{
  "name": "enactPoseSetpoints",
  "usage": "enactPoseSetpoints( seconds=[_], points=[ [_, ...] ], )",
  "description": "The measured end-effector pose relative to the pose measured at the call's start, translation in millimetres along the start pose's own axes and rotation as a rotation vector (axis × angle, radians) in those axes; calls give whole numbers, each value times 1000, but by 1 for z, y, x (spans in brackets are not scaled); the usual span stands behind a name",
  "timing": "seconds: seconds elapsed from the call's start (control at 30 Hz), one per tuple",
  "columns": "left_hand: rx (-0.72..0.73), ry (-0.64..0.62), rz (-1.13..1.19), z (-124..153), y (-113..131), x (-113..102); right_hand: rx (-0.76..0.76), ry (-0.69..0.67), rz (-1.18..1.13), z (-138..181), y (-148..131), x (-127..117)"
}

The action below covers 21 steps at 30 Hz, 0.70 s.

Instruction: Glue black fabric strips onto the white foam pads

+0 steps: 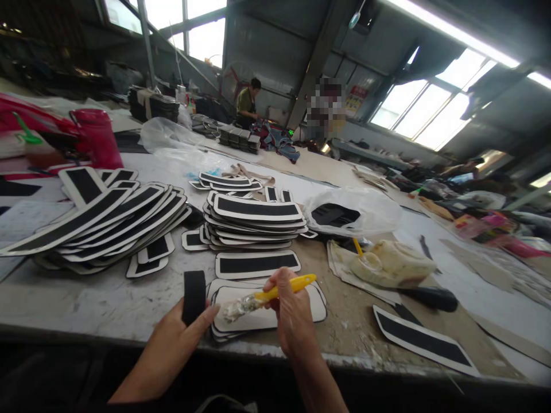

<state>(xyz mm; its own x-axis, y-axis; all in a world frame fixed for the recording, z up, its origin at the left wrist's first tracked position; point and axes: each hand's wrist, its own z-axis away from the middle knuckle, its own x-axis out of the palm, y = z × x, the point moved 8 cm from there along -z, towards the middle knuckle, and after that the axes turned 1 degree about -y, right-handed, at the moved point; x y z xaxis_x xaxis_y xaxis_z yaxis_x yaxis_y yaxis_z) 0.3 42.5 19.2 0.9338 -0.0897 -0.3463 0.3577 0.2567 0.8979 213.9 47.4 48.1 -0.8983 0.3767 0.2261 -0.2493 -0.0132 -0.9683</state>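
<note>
Gripped in my right hand [293,315] is a yellow-handled brush [282,288], its bristles coated with whitish paste. The bristle end lies over the left part of a white, dark-edged panel [267,315] on top of a small stack. My left hand [174,338] holds a black strip [194,295] upright, with the thumb reaching to the panel's left edge. Just beyond the stack lies a white panel with a black strip on it [258,264]. Farther back is a pile of similar panels [258,209].
A larger fanned pile of black-striped panels [116,223] covers the left. To the right stand a paste-stained plastic container [394,261] and a single striped panel [424,339]. A clear plastic bag [374,212] holds black pieces. Other people work farther back.
</note>
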Motion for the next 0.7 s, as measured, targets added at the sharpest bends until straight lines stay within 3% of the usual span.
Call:
enactPoseSetpoints(
  seconds=[0.1, 0.23, 0.47, 0.7],
  points=[
    [49, -66, 22, -8, 2, 16, 16, -54, 78, 5, 15, 4],
    [29, -88, 16, -13, -8, 16, -56, -90, 225, 11, 12, -5],
    [-16, -50, -2, -11, -18, 16, -307, 32, 570, 7, -23, -51],
    [-73, 0, 97, -7, -31, 14, -423, 169, 825, 3, -50, -105]
  ],
)
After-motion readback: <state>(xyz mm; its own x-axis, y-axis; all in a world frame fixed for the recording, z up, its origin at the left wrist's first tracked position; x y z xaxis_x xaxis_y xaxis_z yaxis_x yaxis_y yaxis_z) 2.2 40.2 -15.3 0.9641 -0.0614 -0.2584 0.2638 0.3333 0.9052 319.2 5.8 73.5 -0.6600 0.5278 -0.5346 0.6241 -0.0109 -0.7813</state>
